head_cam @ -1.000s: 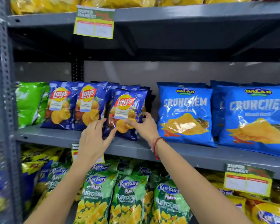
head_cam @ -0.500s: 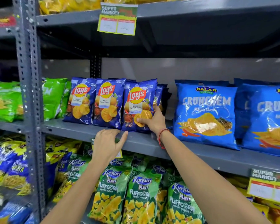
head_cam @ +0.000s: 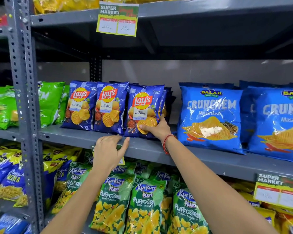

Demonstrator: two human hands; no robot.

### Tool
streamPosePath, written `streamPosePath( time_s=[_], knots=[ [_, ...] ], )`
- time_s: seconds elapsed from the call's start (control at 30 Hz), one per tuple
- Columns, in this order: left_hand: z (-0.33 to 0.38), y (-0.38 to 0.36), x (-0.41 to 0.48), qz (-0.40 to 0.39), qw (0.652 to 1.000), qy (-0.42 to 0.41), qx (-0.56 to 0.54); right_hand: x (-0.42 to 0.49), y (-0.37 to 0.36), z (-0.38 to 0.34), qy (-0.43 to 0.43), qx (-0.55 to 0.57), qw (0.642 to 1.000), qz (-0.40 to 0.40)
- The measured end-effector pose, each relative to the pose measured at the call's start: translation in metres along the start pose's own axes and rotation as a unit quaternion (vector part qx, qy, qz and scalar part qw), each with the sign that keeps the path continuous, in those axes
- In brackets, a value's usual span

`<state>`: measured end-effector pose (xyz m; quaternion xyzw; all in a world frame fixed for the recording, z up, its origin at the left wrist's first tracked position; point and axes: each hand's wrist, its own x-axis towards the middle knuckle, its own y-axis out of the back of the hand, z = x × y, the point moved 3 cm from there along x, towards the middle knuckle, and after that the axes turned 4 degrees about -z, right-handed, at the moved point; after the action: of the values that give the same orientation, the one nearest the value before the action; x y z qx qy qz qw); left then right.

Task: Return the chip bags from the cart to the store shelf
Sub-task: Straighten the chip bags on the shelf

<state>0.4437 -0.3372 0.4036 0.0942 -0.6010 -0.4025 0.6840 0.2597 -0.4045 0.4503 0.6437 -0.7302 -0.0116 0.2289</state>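
Observation:
Three dark blue Lay's bags stand upright in a row on the grey middle shelf (head_cam: 85, 138). My right hand (head_cam: 156, 129) grips the lower right corner of the rightmost Lay's bag (head_cam: 145, 108), thumb on its front, fingers behind it. More blue bags stand behind that one. My left hand (head_cam: 109, 152) hovers at the shelf's front edge below the middle Lay's bag (head_cam: 109, 105), fingers spread, holding nothing. The leftmost Lay's bag (head_cam: 79, 103) leans beside green bags. The cart is out of view.
Big light-blue Crunchem bags (head_cam: 210, 115) fill the shelf to the right. Green bags (head_cam: 49, 102) stand to the left, past a grey perforated upright (head_cam: 24, 81). Kurkure Puffcorn bags (head_cam: 144, 205) sit on the shelf below. A price tag (head_cam: 117, 19) hangs overhead.
The rightmost Lay's bag has been stood upright in line with the others. My left hand came off the bags and dropped to the shelf edge. The view shifted left.

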Motion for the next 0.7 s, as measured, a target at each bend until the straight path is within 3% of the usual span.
streamPosePath(
  time_s=[0.23, 0.7],
  knots=[
    [0.002, 0.002, -0.001, 0.0, 1.0, 0.004, -0.007, 0.001, -0.002, 0.001, -0.014, 0.055, 0.998, -0.015],
    [0.002, 0.002, -0.001, -0.009, 1.0, 0.011, -0.016, 0.009, -0.01, 0.0, -0.019, 0.027, 0.999, 0.001]
  ],
)
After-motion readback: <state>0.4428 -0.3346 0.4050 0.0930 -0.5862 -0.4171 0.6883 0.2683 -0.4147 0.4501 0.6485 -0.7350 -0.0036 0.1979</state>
